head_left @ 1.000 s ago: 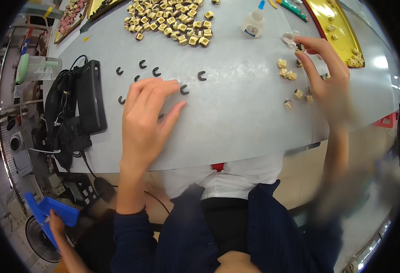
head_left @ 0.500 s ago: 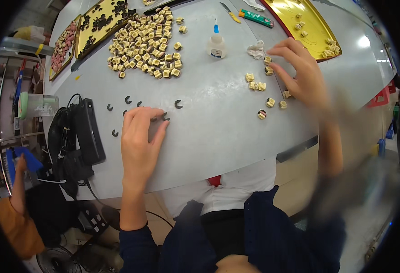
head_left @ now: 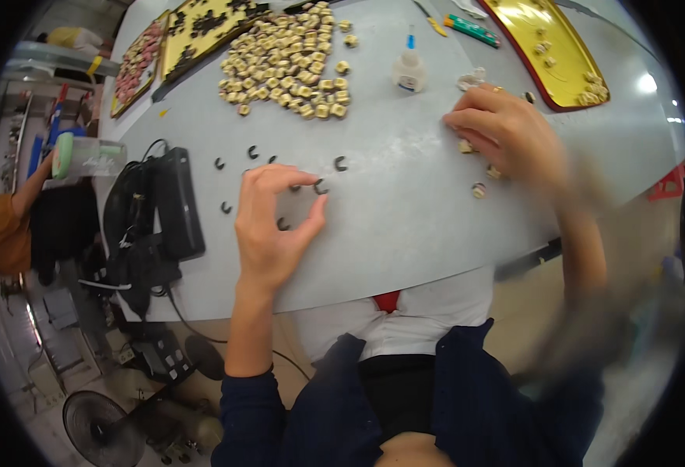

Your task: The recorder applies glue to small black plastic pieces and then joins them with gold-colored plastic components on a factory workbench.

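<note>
My left hand (head_left: 268, 222) has its thumb and forefinger closed about a small black C-shaped piece (head_left: 321, 187) at the table's middle. Similar black pieces lie around it, one (head_left: 340, 164) just beyond the fingertips and another (head_left: 282, 224) by the thumb. Over on the right, my right hand (head_left: 514, 136) is bent with its fingers drawn together above some small cream blocks. What those fingers hold, if anything, is hidden. Cream blocks show below it, including one (head_left: 465, 146) under the fingers and one with dark markings (head_left: 479, 190) nearer me.
A large heap of cream blocks (head_left: 288, 66) covers the back left, beside trays of black pieces (head_left: 202, 39) and pink pieces (head_left: 136, 66). A needle-tipped bottle (head_left: 409, 71), crumpled tissue (head_left: 471, 79) and yellow tray (head_left: 568, 78) stand farther right. Black adapters with cables (head_left: 177, 202) occupy the left.
My right hand has moved in over the loose cream blocks, its fingers coming together. My left thumb and forefinger have closed about the C-shaped piece. The whole view has shifted slightly.
</note>
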`<action>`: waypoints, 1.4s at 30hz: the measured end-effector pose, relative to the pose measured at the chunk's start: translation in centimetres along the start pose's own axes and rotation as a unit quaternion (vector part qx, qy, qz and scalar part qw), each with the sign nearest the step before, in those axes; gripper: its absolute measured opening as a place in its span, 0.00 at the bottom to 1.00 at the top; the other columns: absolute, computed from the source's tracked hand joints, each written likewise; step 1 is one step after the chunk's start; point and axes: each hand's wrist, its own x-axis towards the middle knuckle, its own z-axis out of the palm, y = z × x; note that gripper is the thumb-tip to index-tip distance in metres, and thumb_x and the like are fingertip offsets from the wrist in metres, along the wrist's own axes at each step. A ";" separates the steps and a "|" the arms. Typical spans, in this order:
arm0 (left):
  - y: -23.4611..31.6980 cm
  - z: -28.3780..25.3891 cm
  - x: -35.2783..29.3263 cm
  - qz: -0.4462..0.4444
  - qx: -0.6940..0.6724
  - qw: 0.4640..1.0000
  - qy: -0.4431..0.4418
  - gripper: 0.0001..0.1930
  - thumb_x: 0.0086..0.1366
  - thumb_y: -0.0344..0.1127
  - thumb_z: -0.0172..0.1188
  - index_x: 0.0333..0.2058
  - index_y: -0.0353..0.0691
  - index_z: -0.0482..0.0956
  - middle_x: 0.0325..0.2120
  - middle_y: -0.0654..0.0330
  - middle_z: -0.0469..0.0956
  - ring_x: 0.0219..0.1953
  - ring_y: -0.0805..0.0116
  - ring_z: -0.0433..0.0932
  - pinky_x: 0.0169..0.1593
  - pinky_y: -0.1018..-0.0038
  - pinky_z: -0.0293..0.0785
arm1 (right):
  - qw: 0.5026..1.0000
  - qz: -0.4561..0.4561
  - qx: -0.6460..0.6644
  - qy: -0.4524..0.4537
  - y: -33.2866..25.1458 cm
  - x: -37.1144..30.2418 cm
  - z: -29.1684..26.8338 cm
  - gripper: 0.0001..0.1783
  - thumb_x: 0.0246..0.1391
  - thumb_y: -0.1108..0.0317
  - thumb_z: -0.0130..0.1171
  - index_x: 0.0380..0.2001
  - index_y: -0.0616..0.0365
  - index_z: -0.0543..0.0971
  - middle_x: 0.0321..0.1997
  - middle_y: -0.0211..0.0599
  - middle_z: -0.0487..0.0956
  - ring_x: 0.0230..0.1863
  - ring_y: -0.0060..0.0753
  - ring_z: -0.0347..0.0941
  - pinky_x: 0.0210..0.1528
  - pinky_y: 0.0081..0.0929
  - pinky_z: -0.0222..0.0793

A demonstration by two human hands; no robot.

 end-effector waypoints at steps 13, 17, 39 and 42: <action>-0.4 0.4 -0.6 0.145 -0.155 0.975 0.062 0.28 0.41 0.16 0.70 0.39 0.40 0.66 0.33 0.53 0.80 0.40 0.58 0.79 0.45 0.63 0.75 | 0.866 0.052 0.491 0.073 -7.5 1.9 2.6 0.12 0.50 0.82 0.61 0.40 0.65 0.80 0.42 0.38 0.76 0.38 0.23 0.74 0.41 0.19 0.75; -0.4 0.2 -0.6 0.134 -0.166 0.975 0.062 0.28 0.41 0.15 0.70 0.40 0.39 0.66 0.33 0.52 0.80 0.40 0.57 0.80 0.46 0.61 0.76 | 0.760 0.149 0.631 0.036 -8.8 3.4 3.6 0.11 0.51 0.79 0.63 0.39 0.69 0.78 0.37 0.36 0.78 0.37 0.23 0.76 0.43 0.20 0.74; 3.0 -1.1 -3.9 0.155 -0.177 0.970 -0.055 0.21 0.48 0.24 0.73 0.37 0.42 0.71 0.35 0.54 0.82 0.41 0.55 0.80 0.39 0.66 0.77 | 0.606 0.258 0.751 -0.056 -12.1 -2.3 5.4 0.15 0.50 0.83 0.62 0.43 0.69 0.74 0.41 0.39 0.78 0.46 0.26 0.75 0.49 0.24 0.73; 2.4 -0.9 -4.6 0.147 -0.124 0.981 -0.033 0.17 0.51 0.28 0.72 0.37 0.41 0.74 0.38 0.54 0.81 0.42 0.55 0.79 0.40 0.67 0.77 | 0.649 0.245 0.720 -0.012 -11.2 -3.3 5.1 0.15 0.50 0.83 0.62 0.43 0.70 0.77 0.41 0.41 0.77 0.45 0.27 0.73 0.48 0.24 0.72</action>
